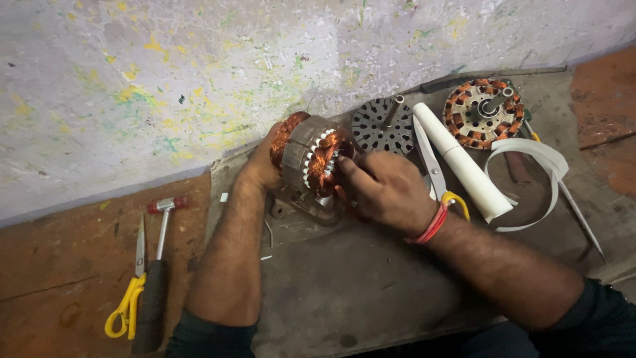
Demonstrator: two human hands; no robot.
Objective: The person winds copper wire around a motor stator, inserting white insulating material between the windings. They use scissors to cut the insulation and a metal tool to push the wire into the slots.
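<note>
Stator (311, 159) gripped on edge by your left hand (262, 169), right hand (387, 189) pinching its copper windings; grey mat (344, 292), paint-spattered wall (165, 79) far, hammer (156, 278) left.

Bare hairy forearms, dark pushed-up sleeves (212, 338), red thread band (432, 225) on right wrist

Left arm: bare forearm rising from the lower middle of the view, dark sleeve at the elbow, wrist bent slightly inward.
Left hand (260, 166): mostly hidden; palm cupped, fingers wrapped out of sight on its far side, the grip closed.
Right arm: bare forearm entering from the lower right, dark sleeve at the elbow, angled toward the left hand.
Right wrist: red band around it.
Right hand (386, 189): back facing up, knuckles raised, fingers (344, 174) curled and pinched together, tips close beside the left hand.
</note>
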